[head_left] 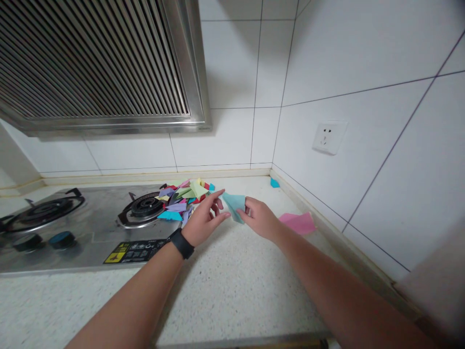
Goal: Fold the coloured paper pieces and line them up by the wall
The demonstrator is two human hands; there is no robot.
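A folded sheet of light blue paper (234, 202) is held above the counter, its pointed end toward the upper left. My right hand (258, 215) grips its right edge between thumb and fingers. Beside the paper's left side, my left hand (208, 215) has thumb and index finger spread apart, with the fingertips close to the paper; whether they touch it I cannot tell. A black band circles my left wrist. To the left lies a heap of folded papers (194, 190) in many colours, partly on the stove's edge and partly hidden by my left hand.
Pink paper (298, 223) lies right of my right hand. A small blue paper piece (274, 182) sits in the back corner. The gas stove (98, 232) fills the left of the counter (232, 291), under a range hood (203, 72). A socket (330, 137) is on the right wall.
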